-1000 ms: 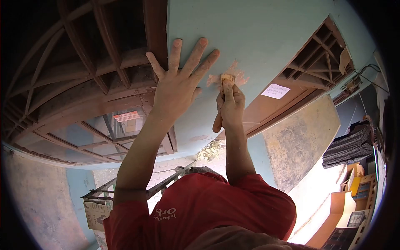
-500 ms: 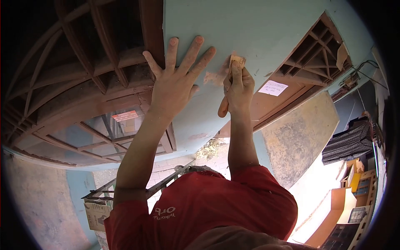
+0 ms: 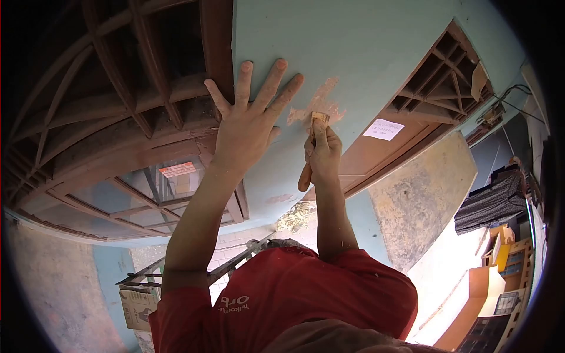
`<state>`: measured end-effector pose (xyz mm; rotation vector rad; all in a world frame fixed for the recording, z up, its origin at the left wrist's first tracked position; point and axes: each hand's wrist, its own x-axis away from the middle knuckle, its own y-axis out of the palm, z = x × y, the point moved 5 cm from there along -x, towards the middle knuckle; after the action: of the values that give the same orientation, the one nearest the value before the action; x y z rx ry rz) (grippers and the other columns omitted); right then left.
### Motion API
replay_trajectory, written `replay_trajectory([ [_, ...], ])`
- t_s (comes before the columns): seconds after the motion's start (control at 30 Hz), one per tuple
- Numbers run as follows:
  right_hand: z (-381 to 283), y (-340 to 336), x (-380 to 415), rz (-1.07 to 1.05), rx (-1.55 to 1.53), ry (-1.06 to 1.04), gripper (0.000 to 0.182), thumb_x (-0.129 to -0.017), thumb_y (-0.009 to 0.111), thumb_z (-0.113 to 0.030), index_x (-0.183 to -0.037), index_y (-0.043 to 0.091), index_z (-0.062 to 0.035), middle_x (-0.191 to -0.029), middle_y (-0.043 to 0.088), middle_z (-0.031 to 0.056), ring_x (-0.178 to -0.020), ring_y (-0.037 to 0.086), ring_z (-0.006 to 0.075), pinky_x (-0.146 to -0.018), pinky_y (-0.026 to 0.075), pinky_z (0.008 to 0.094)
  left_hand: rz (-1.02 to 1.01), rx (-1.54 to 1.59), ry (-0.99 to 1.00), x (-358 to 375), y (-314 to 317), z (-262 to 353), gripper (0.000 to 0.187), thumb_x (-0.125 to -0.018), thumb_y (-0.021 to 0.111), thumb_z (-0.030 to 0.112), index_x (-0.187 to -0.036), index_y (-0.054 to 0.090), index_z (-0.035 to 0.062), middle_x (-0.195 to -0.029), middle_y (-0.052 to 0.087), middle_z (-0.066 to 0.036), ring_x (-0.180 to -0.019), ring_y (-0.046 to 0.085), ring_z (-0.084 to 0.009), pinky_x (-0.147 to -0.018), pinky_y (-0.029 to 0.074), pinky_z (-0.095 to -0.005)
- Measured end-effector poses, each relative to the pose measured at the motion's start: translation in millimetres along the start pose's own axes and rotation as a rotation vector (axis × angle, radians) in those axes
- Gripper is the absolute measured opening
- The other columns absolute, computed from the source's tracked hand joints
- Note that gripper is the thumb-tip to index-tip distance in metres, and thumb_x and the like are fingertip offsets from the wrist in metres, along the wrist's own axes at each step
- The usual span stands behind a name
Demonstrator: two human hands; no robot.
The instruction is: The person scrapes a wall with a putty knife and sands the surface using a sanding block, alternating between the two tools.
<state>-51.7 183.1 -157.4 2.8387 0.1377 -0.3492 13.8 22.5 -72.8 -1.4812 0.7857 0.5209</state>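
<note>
My left hand point(image 3: 247, 126) lies flat with spread fingers on the pale blue-green wall point(image 3: 353, 47), beside the brown wooden frame of a window point(image 3: 218, 53). In my right hand point(image 3: 323, 154) is a scraper with a wooden handle point(image 3: 305, 177), the handle pointing down and the fingers wrapped around it. Its short, dusty blade touches or nearly touches the lower edge of a bare patch point(image 3: 323, 100) where the paint is gone. The exact contact is hard to see.
A brown door point(image 3: 376, 156) with a lattice above it stands to the right, with a paper note point(image 3: 383, 129) on it. Below are a metal ladder or frame point(image 3: 235, 262) and a cardboard box point(image 3: 138, 307). Dark cloth point(image 3: 488, 203) hangs at far right.
My right hand has moved down and slightly left with the scraper, uncovering the bare patch above it. My left hand stays spread on the wall, nearly unmoved.
</note>
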Motion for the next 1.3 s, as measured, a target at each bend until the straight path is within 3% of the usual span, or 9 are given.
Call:
replay_trajectory([
  [0.13, -63, 2, -29, 0.001, -0.037, -0.133, 0.035, -0.11, 0.053, -0.033, -0.086, 0.059, -0.0085, -0.057, 0.047, -0.0039, -0.045, 0.038, 0.0036, -0.041, 0.03, 0.0212, -0.027, -0.017, -0.007, 0, -2, 3, 0.112, -0.067, 0.09, 0.038, -0.161, 0.03, 0.0425, -0.174, 0.004, 0.004, -0.158, -0.011, -0.0419, -0.106, 0.0, -0.0902],
  [0.3, -6, -3, 0, -0.012, 0.022, 0.014, 0.036, -0.109, 0.054, -0.036, -0.087, 0.06, -0.0078, -0.056, 0.046, -0.0043, -0.045, 0.039, 0.0034, -0.041, 0.03, 0.0219, -0.006, 0.007, -0.02, 0, -2, 0, 0.11, -0.068, 0.088, 0.039, -0.161, 0.029, 0.043, -0.173, 0.009, 0.009, -0.158, -0.008, -0.0389, -0.107, 0.007, -0.0909],
  [0.4, -23, -8, -11, 0.027, -0.018, 0.077, 0.036, -0.109, 0.053, -0.038, -0.088, 0.059, -0.0103, -0.056, 0.046, -0.0039, -0.043, 0.038, 0.0049, -0.042, 0.032, 0.0215, -0.009, -0.007, -0.025, -1, -3, 1, 0.109, -0.068, 0.088, 0.039, -0.16, 0.03, 0.0431, -0.173, 0.01, 0.009, -0.158, -0.008, -0.0385, -0.107, 0.005, -0.0906],
  [0.47, -65, -3, -31, -0.025, -0.007, -0.101, 0.036, -0.109, 0.054, -0.035, -0.088, 0.06, -0.0076, -0.056, 0.046, -0.0043, -0.045, 0.04, 0.0036, -0.041, 0.031, 0.0214, -0.034, -0.025, -0.02, 1, -1, 3, 0.111, -0.068, 0.089, 0.04, -0.161, 0.029, 0.0428, -0.174, 0.006, 0.007, -0.157, -0.011, -0.0413, -0.106, 0.004, -0.091],
  [0.63, 0, -13, -3, -0.008, 0.027, 0.023, 0.035, -0.109, 0.054, -0.036, -0.086, 0.059, -0.0091, -0.054, 0.046, -0.0039, -0.044, 0.039, 0.0042, -0.041, 0.032, 0.0213, -0.029, -0.024, -0.013, 3, 2, 0, 0.112, -0.069, 0.09, 0.041, -0.161, 0.028, 0.0426, -0.174, 0.001, 0.005, -0.157, -0.012, -0.0443, -0.106, 0.003, -0.0913],
  [0.8, -44, -16, -19, -0.01, -0.028, 0.057, 0.035, -0.109, 0.056, -0.035, -0.085, 0.057, -0.01, -0.054, 0.046, -0.0035, -0.043, 0.039, 0.0047, -0.041, 0.031, 0.0221, -0.05, -0.058, -0.019, 0, -1, 2, 0.112, -0.068, 0.09, 0.042, -0.161, 0.028, 0.0424, -0.174, 0.002, 0.003, -0.156, -0.012, -0.0458, -0.106, 0.001, -0.0906],
  [0.97, -4, -19, -2, -0.018, -0.041, 0.043, 0.035, -0.109, 0.055, -0.034, -0.083, 0.057, -0.0104, -0.054, 0.046, -0.0034, -0.044, 0.039, 0.0043, -0.04, 0.03, 0.0219, -0.04, -0.038, -0.014, 4, 3, 2, 0.112, -0.068, 0.09, 0.042, -0.162, 0.028, 0.0424, -0.175, 0.002, 0.002, -0.156, -0.012, -0.0462, -0.106, 0.0, -0.0905],
  [1.03, -6, -18, -4, 0.001, -0.02, 0.11, 0.035, -0.109, 0.055, -0.033, -0.083, 0.057, -0.0103, -0.054, 0.046, -0.0034, -0.044, 0.039, 0.0041, -0.04, 0.03, 0.0217, -0.023, -0.036, -0.014, -1, 2, -2, 0.112, -0.068, 0.09, 0.042, -0.162, 0.027, 0.0424, -0.175, 0.002, 0.002, -0.156, -0.012, -0.0462, -0.106, 0.0, -0.0905],
  [1.3, 1, -17, -2, 0.002, 0.002, 0.013, 0.036, -0.109, 0.055, -0.034, -0.085, 0.058, -0.0078, -0.057, 0.049, -0.0031, -0.046, 0.039, 0.0037, -0.042, 0.031, 0.0215, -0.05, -0.059, -0.02, 2, 1, 0, 0.112, -0.068, 0.089, 0.045, -0.162, 0.028, 0.0417, -0.175, 0.002, 0.001, -0.156, -0.013, -0.0474, -0.106, 0.001, -0.0902],
])
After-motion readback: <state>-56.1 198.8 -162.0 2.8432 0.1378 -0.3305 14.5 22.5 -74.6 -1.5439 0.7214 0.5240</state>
